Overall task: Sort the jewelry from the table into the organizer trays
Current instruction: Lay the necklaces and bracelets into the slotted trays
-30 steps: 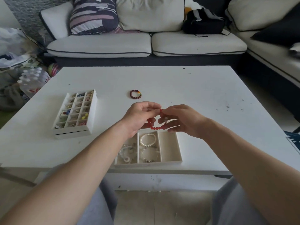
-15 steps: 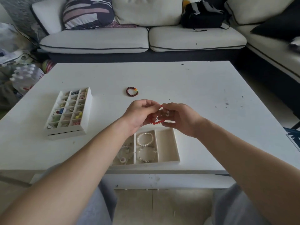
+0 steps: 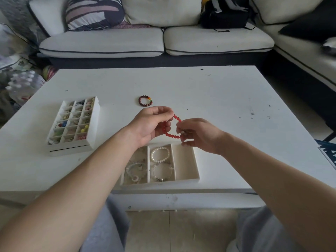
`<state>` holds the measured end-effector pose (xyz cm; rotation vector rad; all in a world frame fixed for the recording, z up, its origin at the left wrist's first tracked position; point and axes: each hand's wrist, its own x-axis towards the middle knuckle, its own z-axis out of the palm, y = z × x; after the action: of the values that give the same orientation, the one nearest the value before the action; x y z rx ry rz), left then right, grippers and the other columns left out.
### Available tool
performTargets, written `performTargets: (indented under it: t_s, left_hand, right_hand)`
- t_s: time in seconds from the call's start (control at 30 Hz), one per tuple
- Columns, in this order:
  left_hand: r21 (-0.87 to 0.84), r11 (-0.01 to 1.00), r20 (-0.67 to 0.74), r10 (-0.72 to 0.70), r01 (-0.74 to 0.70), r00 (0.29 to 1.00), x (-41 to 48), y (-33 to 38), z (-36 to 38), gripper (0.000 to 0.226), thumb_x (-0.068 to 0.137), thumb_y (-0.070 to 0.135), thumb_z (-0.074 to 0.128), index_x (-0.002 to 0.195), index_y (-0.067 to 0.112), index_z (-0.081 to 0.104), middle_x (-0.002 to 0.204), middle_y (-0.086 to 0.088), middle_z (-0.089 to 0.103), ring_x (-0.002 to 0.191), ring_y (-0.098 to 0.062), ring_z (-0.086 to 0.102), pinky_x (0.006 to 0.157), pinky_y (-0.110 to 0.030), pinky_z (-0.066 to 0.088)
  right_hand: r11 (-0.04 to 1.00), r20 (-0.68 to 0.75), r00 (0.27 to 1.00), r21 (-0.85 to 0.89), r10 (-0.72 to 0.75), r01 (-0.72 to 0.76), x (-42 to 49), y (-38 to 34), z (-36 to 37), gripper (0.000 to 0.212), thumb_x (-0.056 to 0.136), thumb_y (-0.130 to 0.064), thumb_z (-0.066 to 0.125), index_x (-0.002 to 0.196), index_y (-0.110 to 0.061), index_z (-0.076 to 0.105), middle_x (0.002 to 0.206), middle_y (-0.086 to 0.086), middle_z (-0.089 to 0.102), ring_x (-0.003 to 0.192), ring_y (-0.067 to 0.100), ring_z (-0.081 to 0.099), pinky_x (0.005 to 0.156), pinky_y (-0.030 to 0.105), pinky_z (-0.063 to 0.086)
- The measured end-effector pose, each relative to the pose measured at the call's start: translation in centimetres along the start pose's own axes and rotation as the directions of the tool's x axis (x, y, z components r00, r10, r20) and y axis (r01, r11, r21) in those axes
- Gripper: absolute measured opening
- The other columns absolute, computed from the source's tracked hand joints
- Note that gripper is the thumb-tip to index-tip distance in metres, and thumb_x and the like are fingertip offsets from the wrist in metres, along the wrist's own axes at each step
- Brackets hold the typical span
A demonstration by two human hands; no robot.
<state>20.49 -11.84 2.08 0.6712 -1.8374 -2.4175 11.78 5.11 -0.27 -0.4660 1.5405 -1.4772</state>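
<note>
Fingers of the left hand (image 3: 149,126) are curled, with the thumb and fingertips (image 3: 166,115) pinched on the far-left part of a red bead bracelet (image 3: 171,135). Fingers of the right hand (image 3: 200,137) are curled too, their tips (image 3: 181,131) pinching the near-right part of the same loop. Between the two grips the bracelet hangs as an open ring, off the table (image 3: 218,99), just above the far edge of the three-slot tray (image 3: 196,166).

Three-slot tray: sits at the near edge of the table, centre.
- Left slot: pale, clear bangles (image 3: 135,170); partly hidden by the left forearm.
- Middle slot: pearl bracelet (image 3: 160,154) at the far end, a thin silver bangle (image 3: 161,172) at the near end.
- Right slot: the right hand's lowest fingertips are over its far end; cannot tell if they touch the rim.

Dark bead bracelet (image 3: 145,100), with a few bright beads on its right side, lies flat on the table, just beyond the left hand and apart from it.

Grid tray (image 3: 95,124), with many small cells of little coloured pieces, stands to the left, well apart from both hands.

Background: pale sofa (image 3: 109,42) on the far side, striped cushion (image 3: 94,11) at its left, black bag (image 3: 225,13) at its right.
</note>
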Motion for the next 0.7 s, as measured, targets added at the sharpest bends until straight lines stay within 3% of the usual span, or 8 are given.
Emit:
performTargets:
  t_s: [0.17, 0.37, 0.53, 0.7]
  left_hand:
    - [-0.012, 1.000, -0.011, -0.011, 0.011, 1.000, 0.0, -0.3, -0.2, 0.008, 0.092, 0.002, 0.069, 0.098, 0.007, 0.068, 0.082, -0.008, 0.066, 0.063, -0.014, 0.061, 0.065, -0.023, 0.057]
    - [0.081, 0.996, -0.039, 0.048, -0.045, 0.998, 0.0, -0.2, -0.2, 0.016, 0.092, -0.002, 0.067, 0.102, 0.011, 0.069, 0.088, -0.007, 0.069, 0.068, -0.016, 0.062, 0.069, -0.028, 0.057]
    - [0.343, 0.925, 0.031, 0.160, -0.161, 0.987, -0.5, -0.6, 0.6, 0.015, 0.092, 0.008, 0.072, 0.102, 0.018, 0.069, 0.093, 0.000, 0.075, 0.068, -0.012, 0.062, 0.065, -0.028, 0.055]
    - [0.449, 0.863, 0.107, 0.207, -0.233, 0.972, -0.3, -1.0, 1.3, 0.017, 0.089, 0.007, 0.075, 0.100, 0.018, 0.070, 0.095, -0.002, 0.078, 0.069, -0.009, 0.067, 0.065, -0.017, 0.051]
  right_hand:
    - [0.996, 0.006, 1.000, -0.084, 0.000, 0.001, -0.1, 0.4, -0.7, 0.011, 0.095, -0.019, 0.069, 0.090, -0.011, 0.076, 0.089, 0.001, 0.064, 0.076, 0.017, 0.061, 0.077, 0.034, 0.054]
    - [0.969, 0.023, 1.000, -0.248, 0.014, -0.008, -0.2, 0.4, -1.3, 0.018, 0.092, -0.023, 0.073, 0.105, -0.011, 0.073, 0.077, -0.003, 0.067, 0.075, 0.014, 0.064, 0.079, 0.030, 0.056]
    - [0.902, 0.054, 0.998, -0.431, 0.032, -0.006, -0.2, 0.3, -1.2, 0.008, 0.091, -0.014, 0.073, 0.099, -0.016, 0.075, 0.085, -0.004, 0.070, 0.079, 0.011, 0.064, 0.079, 0.029, 0.054]
    - [0.879, 0.050, 0.999, -0.477, 0.017, 0.009, -0.4, -0.6, -0.7, 0.007, 0.091, -0.018, 0.068, 0.091, -0.023, 0.073, 0.089, -0.013, 0.066, 0.086, 0.002, 0.061, 0.085, 0.032, 0.048]
